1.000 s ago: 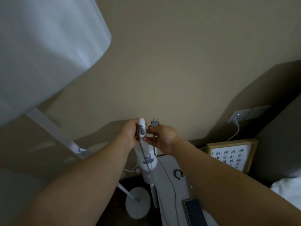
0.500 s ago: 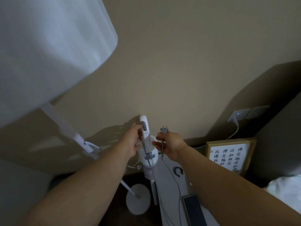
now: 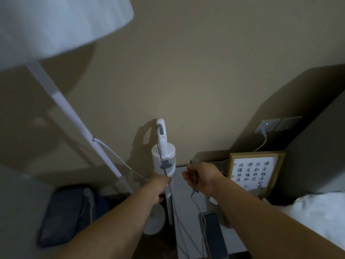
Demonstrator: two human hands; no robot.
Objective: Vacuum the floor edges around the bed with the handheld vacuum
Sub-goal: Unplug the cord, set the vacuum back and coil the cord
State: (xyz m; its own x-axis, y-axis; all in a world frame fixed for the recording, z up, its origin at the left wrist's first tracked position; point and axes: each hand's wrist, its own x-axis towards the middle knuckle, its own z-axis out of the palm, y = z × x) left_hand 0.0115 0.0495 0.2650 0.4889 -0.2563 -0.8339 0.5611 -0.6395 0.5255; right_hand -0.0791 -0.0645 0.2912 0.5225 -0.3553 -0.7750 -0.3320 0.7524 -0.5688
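Note:
The white handheld vacuum (image 3: 164,156) stands upright against the beige wall, handle up, its grey cord running down its front. My left hand (image 3: 158,187) grips the vacuum's lower neck, and the cord runs down past its fingers. My right hand (image 3: 202,177) holds the grey plug (image 3: 194,161) and the cord below it, just right of the vacuum. A loop of cord (image 3: 196,200) hangs down from that hand. The bed's white sheet (image 3: 317,215) shows at the lower right.
A white floor lamp with a big shade (image 3: 56,25) and slanted pole (image 3: 78,124) leans at left, its round base (image 3: 155,219) by the vacuum. A white bedside table (image 3: 188,240) carries a phone (image 3: 214,234) and a framed calligraphy picture (image 3: 255,171). A wall socket (image 3: 267,125) has a charger plugged in. A dark bag (image 3: 67,214) lies on the floor.
My left hand slid from the vacuum's handle down to its lower neck. My right hand dropped lower and to the right with the plug, drawing the cord away from the vacuum.

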